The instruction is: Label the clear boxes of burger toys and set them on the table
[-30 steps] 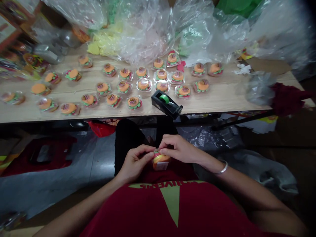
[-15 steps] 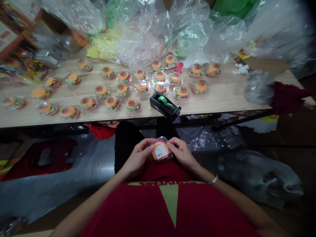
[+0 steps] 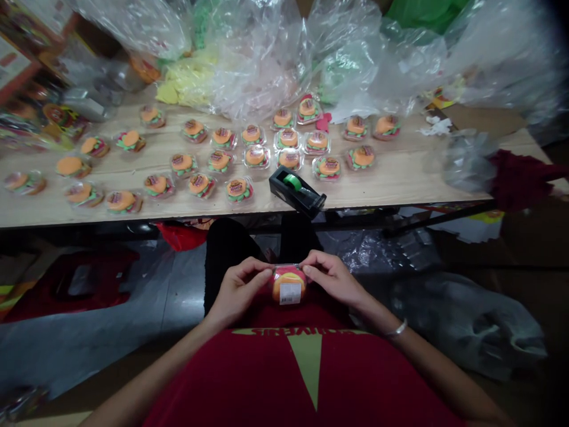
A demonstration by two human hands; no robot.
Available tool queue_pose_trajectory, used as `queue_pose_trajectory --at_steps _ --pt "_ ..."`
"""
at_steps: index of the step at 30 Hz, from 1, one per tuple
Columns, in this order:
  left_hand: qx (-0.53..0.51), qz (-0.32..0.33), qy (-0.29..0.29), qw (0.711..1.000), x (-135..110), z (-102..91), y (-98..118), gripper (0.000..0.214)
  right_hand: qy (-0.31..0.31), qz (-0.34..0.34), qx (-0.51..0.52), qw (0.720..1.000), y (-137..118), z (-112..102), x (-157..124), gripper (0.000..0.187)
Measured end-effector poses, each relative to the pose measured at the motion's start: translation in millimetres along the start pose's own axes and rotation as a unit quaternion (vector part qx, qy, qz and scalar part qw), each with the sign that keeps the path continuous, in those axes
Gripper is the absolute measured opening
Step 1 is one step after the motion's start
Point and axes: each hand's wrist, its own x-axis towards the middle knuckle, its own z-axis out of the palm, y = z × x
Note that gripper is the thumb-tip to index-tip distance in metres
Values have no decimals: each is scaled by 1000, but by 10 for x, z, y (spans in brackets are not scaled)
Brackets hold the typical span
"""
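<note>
Above my lap, a small clear plastic box with a toy burger (image 3: 288, 284) inside is held between both hands. Its orange bun faces me, and a white barcode label (image 3: 290, 293) is stuck on it. My left hand (image 3: 242, 287) pinches the box's left edge between thumb and fingers. On the opposite edge, my right hand (image 3: 331, 279) has a similar pinch near the top corner. Ahead on the table's front edge lies a black tape dispenser (image 3: 297, 191) with a green roll. Several more boxed toy burgers (image 3: 239, 188) are spread across the tabletop.
Crumpled clear bags (image 3: 258, 59) with yellow, pink and green pieces line the back of the wooden table (image 3: 391, 184). At its right end lies a dark red cloth (image 3: 520, 178). A red stool (image 3: 75, 281) stands on the floor at left, and a translucent bag (image 3: 471, 326) lies at right.
The boxed burger has tipped and come slightly closer to me, so its label sits lower. Both hands have shifted their hold along its side edges.
</note>
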Motion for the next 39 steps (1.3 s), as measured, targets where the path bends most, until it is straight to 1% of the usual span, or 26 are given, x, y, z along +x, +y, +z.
queue_pose_trajectory --at_steps 3,5,10,13,17,19,22,25,28,31,33,35,39 --pt "80 48 -20 995 -3 -12 82 19 -57 -5 -24 998 -48 -74 24 13" --pt "98 55 -37 993 8 -13 124 18 -80 -2 -33 996 -81 -105 34 13" --pt "89 30 -68 993 31 -11 126 20 -65 -15 -70 995 -89 -95 8 13" --pt "96 20 -79 992 52 -18 106 19 -61 -5 -70 996 -56 -92 3 13" --pt "91 15 -89 992 120 2 95 20 -93 14 -50 994 -53 -105 77 13" --pt "75 9 -101 992 153 36 85 21 -117 8 -58 991 -83 -95 135 15" --pt "52 -7 -126 991 178 84 59 23 -144 -18 -105 984 -148 -61 200 20" --pt "44 -17 -143 989 194 76 57 23 -159 -40 -158 974 -210 -44 221 23" --pt "56 -11 -176 983 243 15 111 20 -175 -52 -160 970 -257 -74 220 21" --pt "82 0 -232 969 306 -37 197 19 -203 -59 -144 967 -289 -123 214 18" --pt "100 1 -262 960 331 -40 242 20 -218 -65 -157 961 -307 -135 205 16" --pt "123 7 -269 955 339 -20 265 20 -214 -73 -194 955 -321 -120 193 15" --pt "157 26 -230 960 343 28 248 19 -169 -75 -269 945 -324 -54 179 19"
